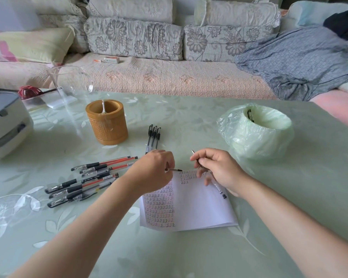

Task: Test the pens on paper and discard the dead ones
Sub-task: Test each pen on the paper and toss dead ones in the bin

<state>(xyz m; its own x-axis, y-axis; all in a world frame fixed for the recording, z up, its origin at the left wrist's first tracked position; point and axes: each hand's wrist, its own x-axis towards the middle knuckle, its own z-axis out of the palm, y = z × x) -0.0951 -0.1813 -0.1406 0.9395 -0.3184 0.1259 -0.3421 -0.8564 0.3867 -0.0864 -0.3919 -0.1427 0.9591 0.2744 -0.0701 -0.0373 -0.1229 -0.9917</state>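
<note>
Right hand (219, 169) grips a slim clear-barrelled pen (218, 188) mid-shaft, tip raised off the white sheet of paper (199, 207), which is covered in rows of test marks. Left hand (157, 169) pinches a small black cap (177, 169) near the tip, not touching it.

Pen judged light, rigid, smooth plastic. It may slip in a loose hold, so mid-barrel is the best place to grip.

Round bin lined with a pale green plastic bag (249, 141) stands near on the right, with bare green table (289, 197) between. Loose red and black pens (84, 183) lie left of the paper.
</note>
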